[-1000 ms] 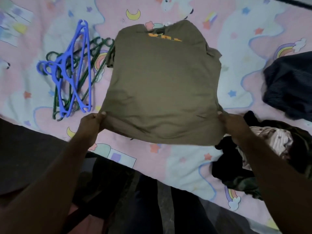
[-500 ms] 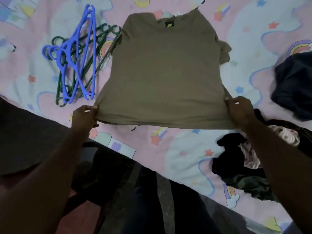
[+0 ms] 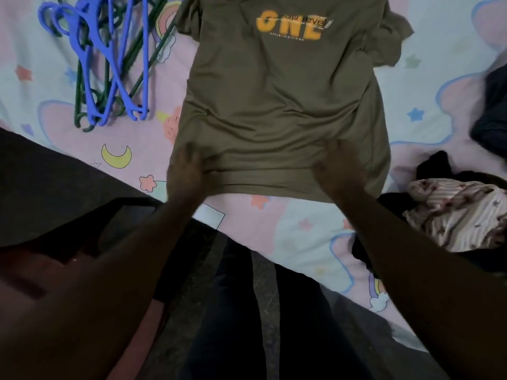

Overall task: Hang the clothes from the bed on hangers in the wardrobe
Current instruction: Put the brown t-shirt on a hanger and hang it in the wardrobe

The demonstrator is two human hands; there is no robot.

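Note:
An olive t-shirt (image 3: pixel 285 105) lies on the bed with its orange "ONE" print facing up. My left hand (image 3: pixel 186 174) grips the shirt's lower left edge, and creases in the fabric run from it. My right hand (image 3: pixel 340 171) holds the cloth near the hem, right of the middle; both hands are blurred by motion. A bunch of blue hangers (image 3: pixel 109 58) and green hangers (image 3: pixel 82 105) lies on the sheet left of the shirt. The wardrobe is out of view.
The bed (image 3: pixel 301 229) has a pink patterned sheet. At the right edge lie a striped floral garment (image 3: pixel 455 212) on black clothes (image 3: pixel 433 165), with a dark garment (image 3: pixel 493 111) further back. Dark furniture (image 3: pixel 55 182) stands at the left, the floor below.
The shirt went from held up by its hem corners, plain side showing, to lying print side up. Both hands moved inward along the hem. The view shifted closer.

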